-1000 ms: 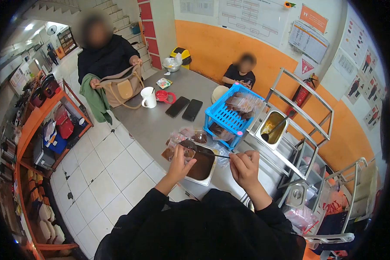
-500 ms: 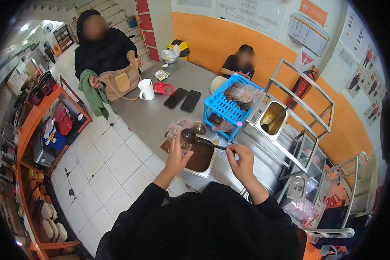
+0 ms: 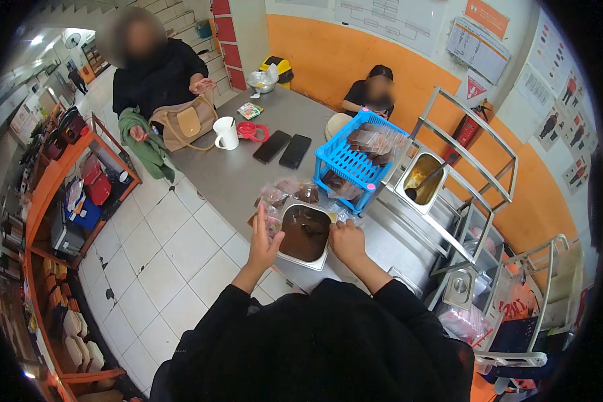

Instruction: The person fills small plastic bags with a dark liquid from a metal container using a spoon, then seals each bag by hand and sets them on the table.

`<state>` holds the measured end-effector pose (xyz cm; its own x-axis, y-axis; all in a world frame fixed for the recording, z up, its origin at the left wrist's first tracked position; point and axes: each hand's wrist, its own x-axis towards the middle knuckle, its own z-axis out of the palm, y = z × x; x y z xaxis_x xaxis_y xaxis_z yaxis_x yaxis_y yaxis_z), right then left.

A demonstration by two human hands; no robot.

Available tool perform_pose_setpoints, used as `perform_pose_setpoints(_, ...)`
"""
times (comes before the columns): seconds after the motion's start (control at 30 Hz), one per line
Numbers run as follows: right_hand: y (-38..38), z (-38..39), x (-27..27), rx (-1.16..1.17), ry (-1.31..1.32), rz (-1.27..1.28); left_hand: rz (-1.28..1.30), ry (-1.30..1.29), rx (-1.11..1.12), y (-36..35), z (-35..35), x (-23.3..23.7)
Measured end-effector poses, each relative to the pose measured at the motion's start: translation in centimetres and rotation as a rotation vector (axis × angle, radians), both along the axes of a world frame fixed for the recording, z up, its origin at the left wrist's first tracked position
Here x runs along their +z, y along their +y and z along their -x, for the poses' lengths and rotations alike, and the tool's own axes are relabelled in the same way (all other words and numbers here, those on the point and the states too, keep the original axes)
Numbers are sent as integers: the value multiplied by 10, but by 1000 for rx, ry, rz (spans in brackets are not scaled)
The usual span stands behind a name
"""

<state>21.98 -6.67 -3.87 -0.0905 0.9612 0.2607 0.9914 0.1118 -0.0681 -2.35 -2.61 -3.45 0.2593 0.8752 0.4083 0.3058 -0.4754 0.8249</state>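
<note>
In front of me a metal pan (image 3: 325,258) holds brown sauce (image 3: 300,249). My right hand (image 3: 348,242) is closed at the pan's right rim around the ladle's handle, which the fingers mostly hide. The ladle (image 3: 309,228) is dipped in the sauce, its bowl largely covered. At the pan's left side my left hand (image 3: 262,246) holds a clear plastic bag (image 3: 273,221), fingers pointing up and thumb toward the pan. Just beyond lie several filled bags of brown sauce (image 3: 306,193).
A blue plastic basket (image 3: 345,157) with filled bags stands behind the pan. Right of it are another metal pan (image 3: 409,201) with yellowish sauce and a metal rack (image 3: 472,144). Two phones (image 3: 295,152), a white mug (image 3: 226,134) and a handbag (image 3: 181,127) are farther back. Two people are across the table.
My right hand has lowered the ladle from the bag's mouth into the sauce. My left hand with the bag has shifted slightly left. The person across has raised a hand.
</note>
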Motion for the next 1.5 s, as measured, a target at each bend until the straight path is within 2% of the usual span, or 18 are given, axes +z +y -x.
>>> perform_pose_setpoints(0.13,-2,-14,-1,-159,267,111,12,33,-6,-2,4,-2)
perform_pose_setpoints(0.23,-7,-35,3,-292,616,242,17,36,2,-1,4,-4)
perform_pose_setpoints(0.27,-9,-46,-9,-263,691,213,26,33,-7,-1,4,-4)
perform_pose_setpoints(0.4,-22,-58,11,-238,988,136,-28,64,-10,0,-4,0)
perform_pose_setpoints(0.53,-41,-42,92,-197,940,8,-104,62,-23,4,-17,7)
perform_pose_setpoints(0.63,-44,-34,107,-53,994,-210,-148,141,4,4,-23,15)
perform_pose_setpoints(0.73,-51,-22,133,16,721,-338,-74,73,-45,5,-27,19)
perform_pose_setpoints(0.8,-57,-13,144,26,657,-374,-75,77,-41,4,-28,21)
perform_pose_setpoints(1.03,-61,0,145,59,476,-485,-240,172,34,6,-28,15)
perform_pose_setpoints(1.17,-60,0,146,86,466,-498,-199,143,8,5,-28,19)
perform_pose_setpoints(1.5,-57,-3,133,44,728,-325,-161,135,11,0,-25,24)
